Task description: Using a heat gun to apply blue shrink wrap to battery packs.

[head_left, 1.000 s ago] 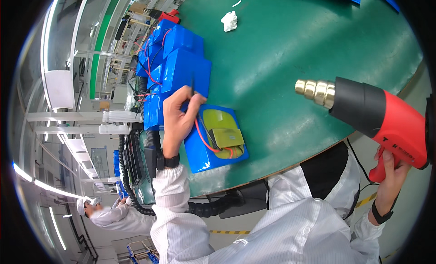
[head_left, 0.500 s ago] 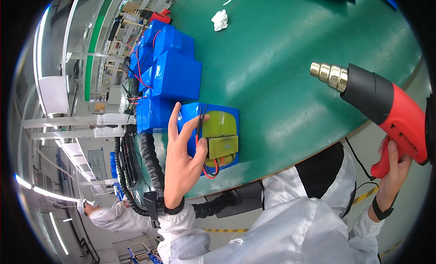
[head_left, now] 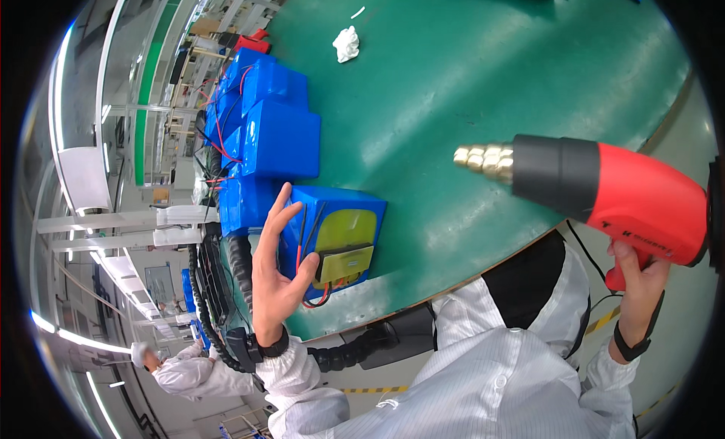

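A blue-wrapped battery pack [head_left: 345, 226] stands on the green table, its yellow-green end with a small board facing me. Red and black wires [head_left: 321, 297] loop from its lower edge. My left hand [head_left: 276, 276] grips the pack's left side, fingers stretched along it and thumb against the face near the wires. On the right, my right hand [head_left: 638, 280] is closed round the handle of a red and black heat gun [head_left: 642, 201]. Its stepped metal nozzle points left toward the pack, with a gap between them. Part of the handle is hidden by my fingers.
Several more blue battery packs [head_left: 283, 140] with wires crowd the table's left edge. A crumpled white wad [head_left: 347, 44] lies farther back on the green table [head_left: 423, 84]. A black corrugated hose [head_left: 240, 265] runs near my left wrist. Another person [head_left: 192, 372] works at far left.
The heat gun has swung left and levelled, bringing its nozzle closer to the pack. The pack is turned slightly, and my left index finger has moved off its face to the side.
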`<action>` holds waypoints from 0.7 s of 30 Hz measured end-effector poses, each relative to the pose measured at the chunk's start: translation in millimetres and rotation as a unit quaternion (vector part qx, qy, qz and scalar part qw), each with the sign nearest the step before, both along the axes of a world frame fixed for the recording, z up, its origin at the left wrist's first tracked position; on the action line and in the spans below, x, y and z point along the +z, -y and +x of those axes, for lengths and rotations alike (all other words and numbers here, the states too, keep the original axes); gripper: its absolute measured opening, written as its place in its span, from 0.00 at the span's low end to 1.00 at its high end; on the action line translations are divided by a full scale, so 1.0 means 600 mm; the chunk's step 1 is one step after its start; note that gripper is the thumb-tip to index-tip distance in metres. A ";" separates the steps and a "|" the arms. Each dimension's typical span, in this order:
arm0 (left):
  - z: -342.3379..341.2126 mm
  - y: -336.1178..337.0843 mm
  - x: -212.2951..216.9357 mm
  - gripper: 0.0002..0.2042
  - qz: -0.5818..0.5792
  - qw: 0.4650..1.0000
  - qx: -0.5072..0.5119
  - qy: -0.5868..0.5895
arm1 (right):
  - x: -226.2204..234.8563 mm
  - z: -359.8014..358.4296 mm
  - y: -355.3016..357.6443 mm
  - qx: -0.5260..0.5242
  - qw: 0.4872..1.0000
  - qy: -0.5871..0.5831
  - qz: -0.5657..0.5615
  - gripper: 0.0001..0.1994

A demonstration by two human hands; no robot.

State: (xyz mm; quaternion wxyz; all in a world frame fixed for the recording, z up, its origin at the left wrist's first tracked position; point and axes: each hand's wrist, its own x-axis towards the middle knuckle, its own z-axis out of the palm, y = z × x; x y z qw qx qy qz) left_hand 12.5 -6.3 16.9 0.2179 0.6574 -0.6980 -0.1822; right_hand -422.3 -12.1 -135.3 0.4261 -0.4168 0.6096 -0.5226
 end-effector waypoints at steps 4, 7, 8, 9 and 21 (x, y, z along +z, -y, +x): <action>0.006 -0.004 -0.009 0.30 -0.032 0.998 0.003 0.048 | 0.001 0.028 -0.001 0.095 0.991 -0.054 -0.076 0.15; 0.010 -0.005 -0.016 0.28 -0.048 0.996 0.002 0.072 | -0.001 0.068 0.005 0.144 0.984 0.011 -0.107 0.17; 0.013 -0.005 -0.022 0.27 -0.058 0.998 0.007 0.040 | -0.002 0.081 0.005 0.161 0.982 0.058 -0.085 0.17; 0.017 -0.007 -0.026 0.26 -0.069 0.998 0.012 0.006 | 0.000 0.090 0.003 0.178 0.977 0.104 -0.062 0.17; -0.010 0.005 -0.021 0.22 -0.073 0.995 0.064 0.035 | 0.005 0.103 -0.002 0.238 0.963 -0.082 -0.098 0.16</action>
